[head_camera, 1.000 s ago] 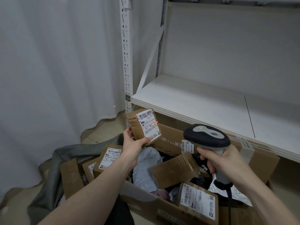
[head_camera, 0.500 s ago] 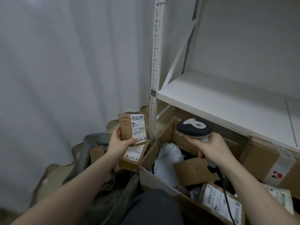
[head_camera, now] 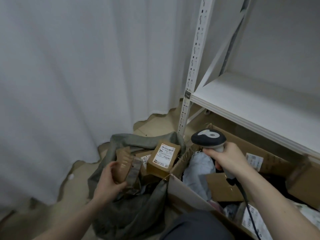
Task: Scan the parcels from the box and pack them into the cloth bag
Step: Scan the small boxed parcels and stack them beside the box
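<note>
Now the left hand (head_camera: 110, 179) is gripping a small brown parcel (head_camera: 123, 164) over the open cloth bag (head_camera: 124, 213), while the right hand (head_camera: 225, 158) is clasping the scanner (head_camera: 208, 139) above the box (head_camera: 188, 193).

Down on the beige floor (head_camera: 152, 122), a grey-green cloth bag (head_camera: 131, 210) slumps open at the left, touching the big cardboard box (head_camera: 188, 193) on its right. A white curtain (head_camera: 78, 84) pools onto the floor at far left. The white shelving upright (head_camera: 186, 108) stands just beyond the bag.
</note>
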